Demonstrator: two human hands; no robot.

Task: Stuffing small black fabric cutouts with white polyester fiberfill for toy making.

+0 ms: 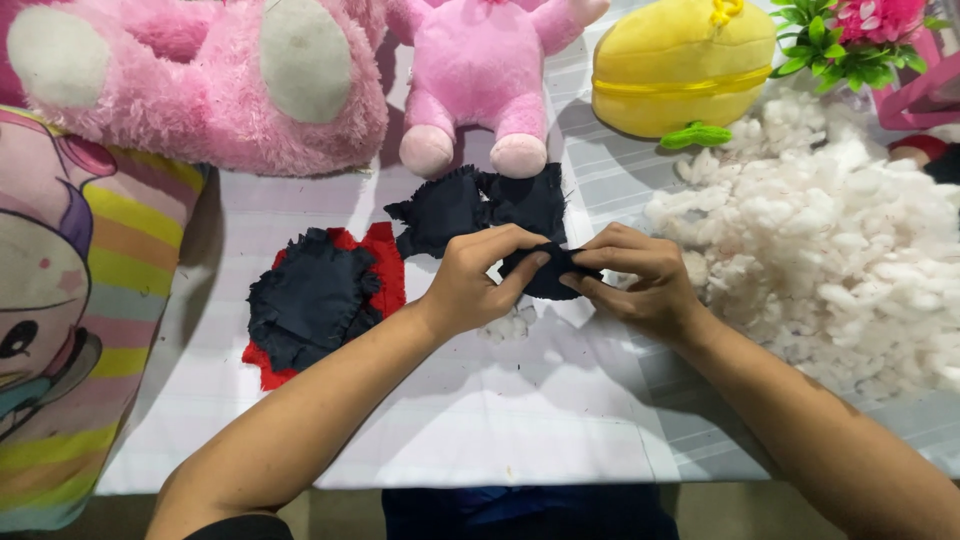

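Note:
My left hand (pixel 478 280) and my right hand (pixel 640 278) meet over the middle of the white cloth-covered table (pixel 480 420). Between their fingertips they pinch one small dark navy fabric piece (pixel 548 275). Just behind the hands lies a loose heap of more dark navy fabric pieces (pixel 480 205). To the left sits a stack of navy pieces on red fabric (pixel 320 295). A large pile of white stuffing (pixel 840 250) lies right beside my right hand.
At the back stand a big pink plush (pixel 200 80), a smaller pink plush toy (pixel 480 80) and a yellow plush (pixel 680 65). A pink flower with green leaves (pixel 850 35) is at the back right. A striped cartoon pillow (pixel 70 300) lies along the left edge.

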